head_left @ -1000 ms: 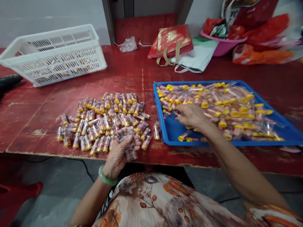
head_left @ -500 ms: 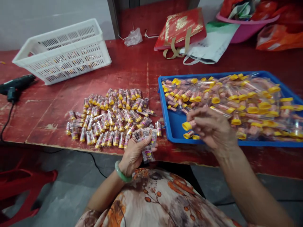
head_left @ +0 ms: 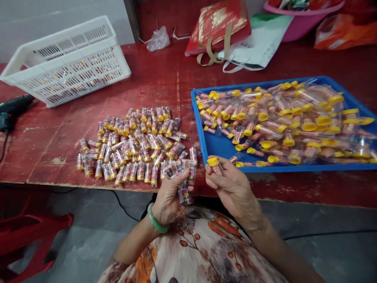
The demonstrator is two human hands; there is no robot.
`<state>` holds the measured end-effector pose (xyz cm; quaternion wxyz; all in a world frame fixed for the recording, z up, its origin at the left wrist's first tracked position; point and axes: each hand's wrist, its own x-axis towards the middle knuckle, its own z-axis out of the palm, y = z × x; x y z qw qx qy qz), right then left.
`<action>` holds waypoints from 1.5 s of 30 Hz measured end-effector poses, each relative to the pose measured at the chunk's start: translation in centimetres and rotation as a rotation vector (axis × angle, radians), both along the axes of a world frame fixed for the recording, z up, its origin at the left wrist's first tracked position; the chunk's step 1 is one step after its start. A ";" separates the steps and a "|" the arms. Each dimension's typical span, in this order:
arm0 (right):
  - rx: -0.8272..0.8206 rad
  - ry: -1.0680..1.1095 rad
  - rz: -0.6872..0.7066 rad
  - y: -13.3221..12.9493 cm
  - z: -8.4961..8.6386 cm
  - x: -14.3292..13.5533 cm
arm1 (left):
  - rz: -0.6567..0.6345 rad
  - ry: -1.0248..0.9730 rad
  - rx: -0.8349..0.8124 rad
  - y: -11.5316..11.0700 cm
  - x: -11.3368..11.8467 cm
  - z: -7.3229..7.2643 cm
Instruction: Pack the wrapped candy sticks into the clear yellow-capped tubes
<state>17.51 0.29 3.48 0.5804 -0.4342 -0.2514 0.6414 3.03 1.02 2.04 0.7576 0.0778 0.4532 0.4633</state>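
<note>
My left hand (head_left: pixel 169 194) is closed on a bunch of flat printed plastic sleeves (head_left: pixel 178 171), with the thumb on top. Between the thumb and fingers of my right hand (head_left: pixel 234 188) is a small clear tube with a yellow cap (head_left: pixel 214 163) and pink pieces inside. It is tilted, cap upward, just off the near left corner of the blue tray (head_left: pixel 203 147). Many similar yellow-capped tubes (head_left: pixel 269 131) lie in that tray. Left of my hands, on the red table, is a spread of small tubes in printed sleeves (head_left: pixel 144 147).
A white slatted basket (head_left: pixel 85 74) stands at the back left, near a dark heat gun (head_left: pixel 14 110). Behind the tray lie a red gift bag (head_left: pixel 220 27), a white bag (head_left: pixel 256 51) and a pink basin (head_left: pixel 303 19). A red stool (head_left: pixel 38 232) is at lower left.
My right hand has moved left and down from above the tray, carrying the yellow-capped tube close to my left hand. My left hand still grips the sleeves. The view has shifted slightly.
</note>
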 end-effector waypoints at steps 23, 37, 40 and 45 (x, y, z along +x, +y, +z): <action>0.281 -0.396 -0.013 -2.4 0.0 3.0 | 0.086 0.022 0.047 -0.6 -0.6 0.0; 0.646 -0.715 -0.197 -4.4 -1.0 0.7 | 0.076 -0.104 -0.039 -1.3 1.0 1.4; 0.690 -0.767 -0.239 -4.5 -1.8 0.8 | 0.066 -0.098 -0.021 -1.5 1.3 1.4; 0.740 -0.932 -0.210 -4.7 -3.4 1.2 | 0.047 -0.090 -0.014 -1.6 1.6 1.2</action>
